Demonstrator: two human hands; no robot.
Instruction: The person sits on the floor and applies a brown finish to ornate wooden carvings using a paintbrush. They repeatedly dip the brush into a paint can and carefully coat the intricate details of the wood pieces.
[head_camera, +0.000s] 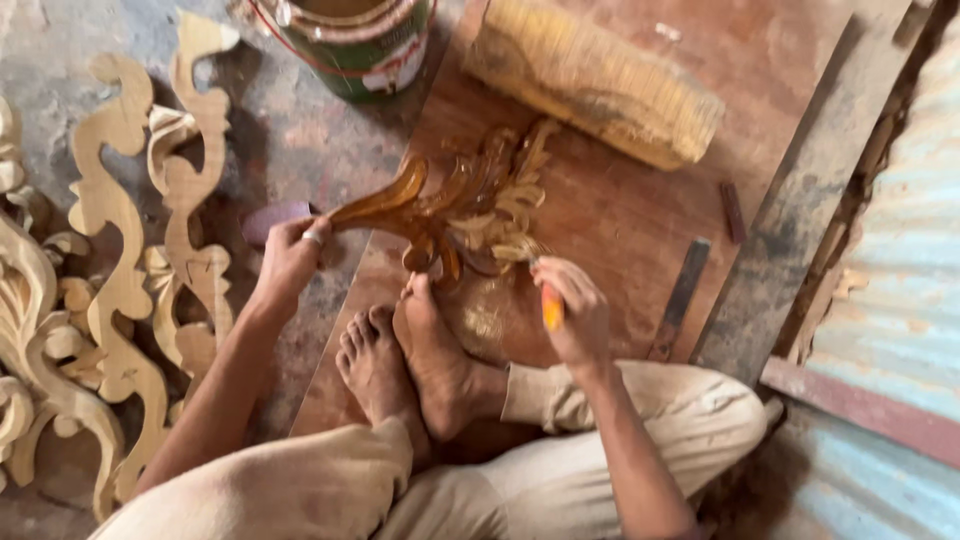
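The person is sitting cross-legged on the floor, bare feet tucked at the centre of the frame, and working on a carved wooden ornament that is glistening amber with wet finish. The left hand is closing around the ornament's smooth tapered end at centre left, fingers wrapped tight, a ring showing on 1 finger. The right hand is gripping a brush with an orange handle, its tip meeting the leafy end of the carving just right of centre.

The ornament's long axis is running from the left hand up and to the right — tilted off the reddish-brown board, its lower edge hovering right above the toes. Both hands are on or at the piece; the left is carrying it, the right is touching only through the brush.

Around it: a green paint can is standing at the top of the frame, a big pale-bristled brush is lying on the board at upper right, and a dark flat strip — I cannot tell what tool — is resting right of the brush hand. Unfinished pale scroll carvings are lying along the left edge, well apart from the work. Nothing is standing between the brush and the carving.
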